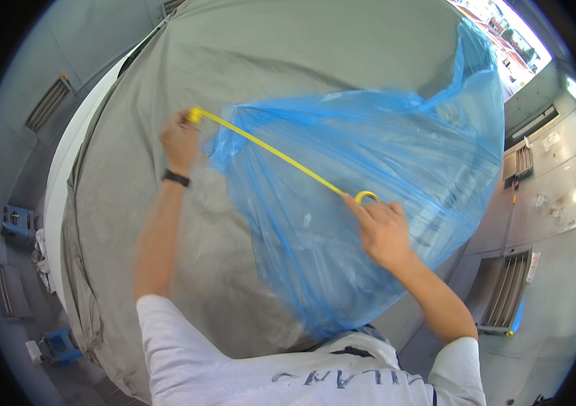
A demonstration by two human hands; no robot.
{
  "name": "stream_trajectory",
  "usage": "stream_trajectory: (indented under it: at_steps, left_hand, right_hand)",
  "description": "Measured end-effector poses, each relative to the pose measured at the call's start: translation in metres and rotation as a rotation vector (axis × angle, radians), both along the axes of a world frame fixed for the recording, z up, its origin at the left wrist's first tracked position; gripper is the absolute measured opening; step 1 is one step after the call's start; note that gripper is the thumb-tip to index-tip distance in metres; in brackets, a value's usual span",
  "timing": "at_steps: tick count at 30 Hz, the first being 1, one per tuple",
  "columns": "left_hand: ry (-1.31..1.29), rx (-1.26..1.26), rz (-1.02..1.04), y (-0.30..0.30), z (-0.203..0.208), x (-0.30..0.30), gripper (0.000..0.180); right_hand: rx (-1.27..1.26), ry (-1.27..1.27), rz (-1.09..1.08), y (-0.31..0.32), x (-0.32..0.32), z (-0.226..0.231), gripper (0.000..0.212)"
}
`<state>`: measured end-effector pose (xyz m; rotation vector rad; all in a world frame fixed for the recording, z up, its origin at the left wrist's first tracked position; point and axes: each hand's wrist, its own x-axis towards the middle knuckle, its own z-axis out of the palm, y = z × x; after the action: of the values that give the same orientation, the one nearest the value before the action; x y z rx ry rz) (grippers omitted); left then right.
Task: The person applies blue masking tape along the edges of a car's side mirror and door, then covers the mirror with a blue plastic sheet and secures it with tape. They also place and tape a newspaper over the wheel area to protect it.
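Note:
A narrow yellow tape (274,151) is stretched taut between my two hands, slanting down from upper left to right. My left hand (180,147), slightly blurred, is closed on a small bunched yellow part at its upper end. At the lower end my right hand (386,233) pinches the tape, and a yellow loop curls up beside its fingers. Which end is the roll I cannot tell. Beneath the tape lies a thin blue plastic sheet (349,152), wrinkled and see-through. It is spread over a large grey-beige cloth cover (301,47) draped over a big rounded object.
A white curved edge (64,162) shows past the cloth on the left. Blue step stools (17,223) stand on the floor there. Slatted vents (506,287) line the grey walls. At the upper right is a bright opening (518,40) to the outside.

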<state>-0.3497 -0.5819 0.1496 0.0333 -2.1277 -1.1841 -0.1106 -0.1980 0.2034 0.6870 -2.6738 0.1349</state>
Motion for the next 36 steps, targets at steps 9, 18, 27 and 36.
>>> stream_trajectory:
  at_steps: [9,18,27,36]
  left_hand:
    - [-0.043,-0.362,0.219,-0.087,-0.042,-0.183,0.019]
    - [0.019,-0.473,0.265,-0.102,-0.07,-0.247,0.021]
    - [0.111,-0.507,0.165,-0.012,-0.012,-0.162,0.079]
    - [-0.308,-0.629,-0.095,-0.013,-0.051,-0.171,0.092]
  right_hand:
    - [0.276,0.103,-0.056,0.02,-0.069,-0.024,0.069]
    - [0.332,0.149,-0.077,-0.006,-0.115,-0.031,0.063]
    - [0.24,0.227,-0.09,-0.006,-0.117,-0.038,0.06]
    - [0.252,0.213,-0.091,-0.005,-0.119,-0.038,0.061]
